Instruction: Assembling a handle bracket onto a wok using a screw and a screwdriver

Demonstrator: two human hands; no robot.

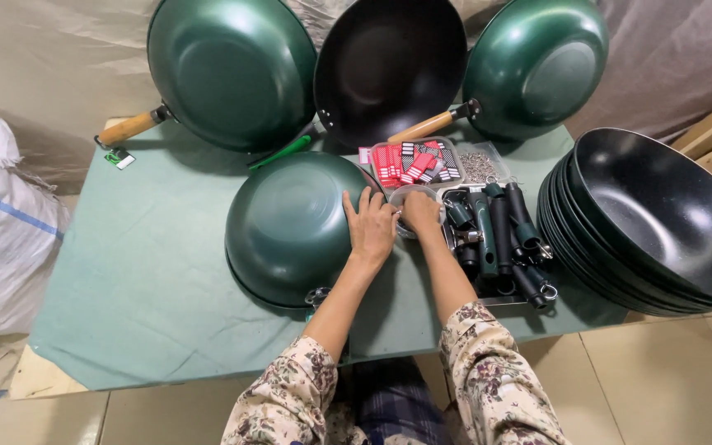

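The left hand (371, 224) lies open, fingers spread, on the upturned green metal wok (294, 227), steadying it. The right hand (420, 210) reaches, fingers curled, into the small clear plastic tub (405, 196) just right; contents hidden.

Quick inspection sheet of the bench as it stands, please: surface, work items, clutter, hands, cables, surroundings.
Surface: table under a green cloth, cloth lying flat.
Work items: green wok upside down at centre; small clear container beside it.
Clutter: tray of dark handles; box of red and black packets; bag of small metal parts; stack of black woks at right; three woks propped at the back.
Hands: left hand flat on the green wok; right hand on the clear container.
Cables: nothing seen.
Surroundings: white sack at left, tiled floor.
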